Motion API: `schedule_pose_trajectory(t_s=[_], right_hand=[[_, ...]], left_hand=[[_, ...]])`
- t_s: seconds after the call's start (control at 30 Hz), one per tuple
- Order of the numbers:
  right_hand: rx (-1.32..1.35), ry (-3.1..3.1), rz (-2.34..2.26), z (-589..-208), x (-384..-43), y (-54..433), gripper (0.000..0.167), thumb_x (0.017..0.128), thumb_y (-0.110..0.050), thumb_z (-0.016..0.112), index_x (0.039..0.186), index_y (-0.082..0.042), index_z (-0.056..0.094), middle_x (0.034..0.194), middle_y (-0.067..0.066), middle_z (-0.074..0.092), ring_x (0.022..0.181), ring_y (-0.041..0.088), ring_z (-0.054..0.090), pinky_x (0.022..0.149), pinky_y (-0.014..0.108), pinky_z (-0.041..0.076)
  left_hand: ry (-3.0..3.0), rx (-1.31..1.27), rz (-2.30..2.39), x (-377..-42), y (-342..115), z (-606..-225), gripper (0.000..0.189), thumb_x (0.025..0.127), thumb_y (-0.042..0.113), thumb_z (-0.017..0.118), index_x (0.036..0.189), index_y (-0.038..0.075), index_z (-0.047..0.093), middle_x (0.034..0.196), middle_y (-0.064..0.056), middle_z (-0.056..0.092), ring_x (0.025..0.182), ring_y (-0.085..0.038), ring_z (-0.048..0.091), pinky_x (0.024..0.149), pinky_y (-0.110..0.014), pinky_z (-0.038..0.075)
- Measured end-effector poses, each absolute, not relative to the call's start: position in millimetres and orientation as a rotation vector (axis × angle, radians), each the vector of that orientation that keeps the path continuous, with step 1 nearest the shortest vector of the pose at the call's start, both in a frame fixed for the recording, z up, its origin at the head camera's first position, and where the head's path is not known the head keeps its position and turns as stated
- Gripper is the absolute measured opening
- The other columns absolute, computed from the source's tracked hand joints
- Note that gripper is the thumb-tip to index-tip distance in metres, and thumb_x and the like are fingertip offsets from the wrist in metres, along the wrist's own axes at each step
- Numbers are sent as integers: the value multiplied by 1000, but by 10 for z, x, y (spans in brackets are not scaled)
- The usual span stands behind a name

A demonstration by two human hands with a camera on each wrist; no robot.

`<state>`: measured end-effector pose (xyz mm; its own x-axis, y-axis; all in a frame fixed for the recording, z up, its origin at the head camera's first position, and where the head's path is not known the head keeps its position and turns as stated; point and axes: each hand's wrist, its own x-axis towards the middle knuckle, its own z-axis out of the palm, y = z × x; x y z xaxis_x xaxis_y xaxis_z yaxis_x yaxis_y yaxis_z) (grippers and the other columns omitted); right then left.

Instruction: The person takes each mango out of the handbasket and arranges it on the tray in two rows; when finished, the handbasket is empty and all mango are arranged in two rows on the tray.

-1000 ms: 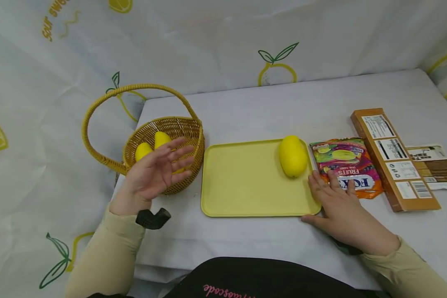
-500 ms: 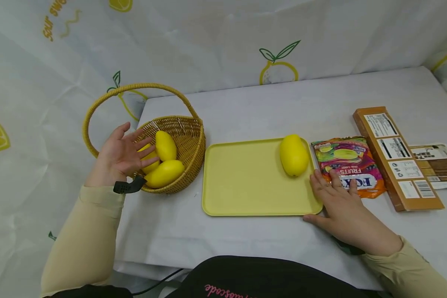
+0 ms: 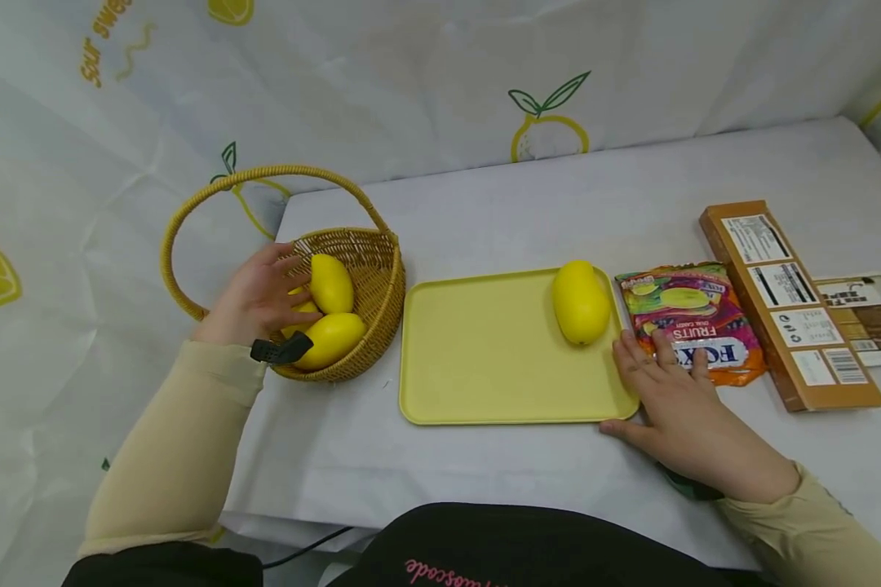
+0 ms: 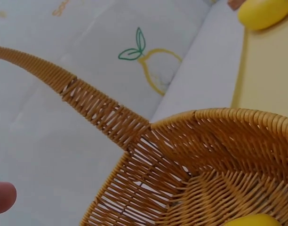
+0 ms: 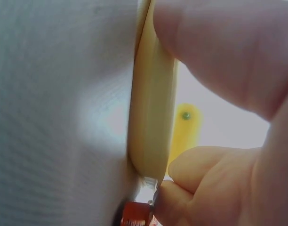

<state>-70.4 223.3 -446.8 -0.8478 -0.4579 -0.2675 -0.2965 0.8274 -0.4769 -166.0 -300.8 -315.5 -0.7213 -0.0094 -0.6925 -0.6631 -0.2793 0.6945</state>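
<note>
My left hand (image 3: 253,293) is at the left side of a wicker basket (image 3: 385,281), under its tall handle, with the fingers loosely extended over the fruit and gripping nothing. Several smooth yellow fruits, mango-like in shape, lie in the basket; one fruit (image 3: 334,341) is at the front, another (image 3: 331,284) behind it, and one is partly covered by my fingers. My right hand (image 3: 679,416) lies with fingers spread at the near right corner of a yellow tray (image 3: 484,367), touching its rim. A larger yellow fruit (image 3: 582,302) stands on the tray's right end.
Right of the tray lies a candy bag (image 3: 693,318), its lower edge by my right fingertips. Beyond it are a long brown box (image 3: 789,310) and a brown-and-white packet (image 3: 869,314). The basket handle (image 3: 294,170) arches high over the basket.
My left hand swings left away from over the basket, then comes back slightly right over its left fruit. The right hand stays at the tray corner.
</note>
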Motion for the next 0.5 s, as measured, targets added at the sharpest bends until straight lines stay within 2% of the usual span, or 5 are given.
schedule_pose_trajectory(t_s=[0.17, 0.37, 0.5], right_hand=[[-564, 2636, -608, -4464, -707, 2233, 117, 96, -58, 80, 173, 5, 19, 180, 30, 15, 166, 57, -10, 118, 83, -21], [-566, 2645, -617, -4475, -706, 2240, 118, 96, -59, 81, 173, 4, 19, 180, 29, 17, 166, 56, -9, 118, 84, -20], [-566, 2647, -619, -4489, -706, 2246, 118, 96, -60, 80, 173, 4, 19, 180, 29, 17, 166, 56, -9, 118, 85, -20]], left_hand=[[1599, -853, 1973, -1787, -2935, -3238, 86, 116, 48, 43, 177, 29, -14, 186, 4, -17, 173, -23, -8, 138, -59, 13], [1683, -869, 1894, -1917, -2814, -3326, 70, 117, 39, 44, 179, 30, 13, 187, 1, 1, 172, -23, 12, 136, -59, 23], [1824, -854, 1757, -1977, -2756, -3410, 70, 117, 34, 48, 178, 21, 15, 186, -5, 6, 167, -28, 24, 132, -56, 35]])
